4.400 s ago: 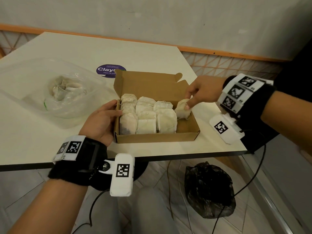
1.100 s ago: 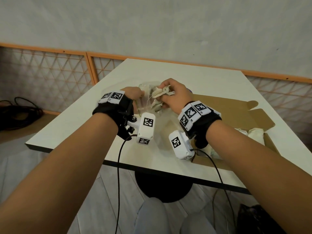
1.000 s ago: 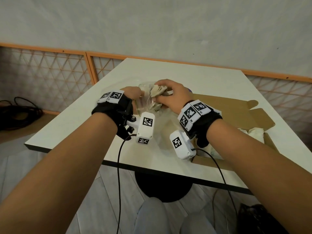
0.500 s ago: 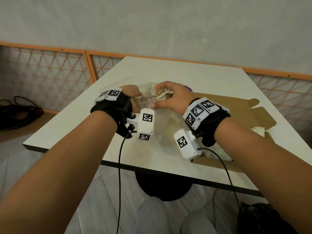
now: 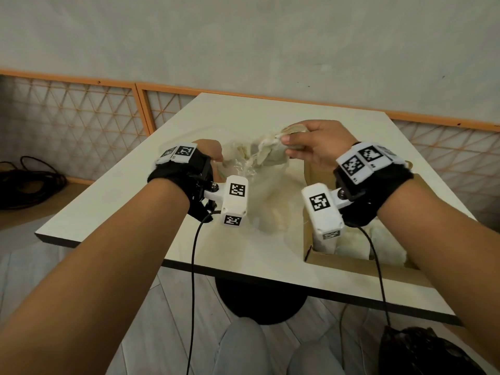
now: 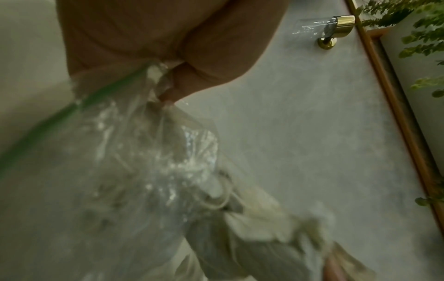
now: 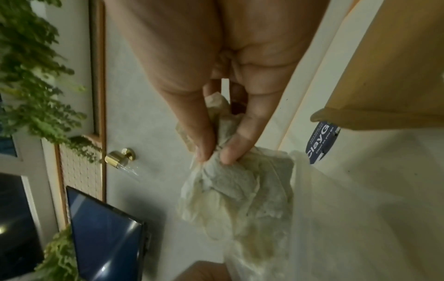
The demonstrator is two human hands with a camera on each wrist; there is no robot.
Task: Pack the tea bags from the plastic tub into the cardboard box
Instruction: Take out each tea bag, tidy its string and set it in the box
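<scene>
My right hand pinches a bunch of pale tea bags lifted above the clear plastic bag; in the right wrist view thumb and fingers squeeze the crumpled tea bags. My left hand grips the rim of the clear plastic bag by its green-striped edge, thumb curled into the film. The open cardboard box lies at the right under my right wrist, with several tea bags packed inside.
The white table ends at a near edge just below my wrists. A purple sticker lies on it beside the box flap. A black bag sits on the floor at lower right, cables at far left.
My right hand has risen and moved right, drawing the bunch of tea bags up out of the bag. The left hand keeps its hold on the bag's rim.
</scene>
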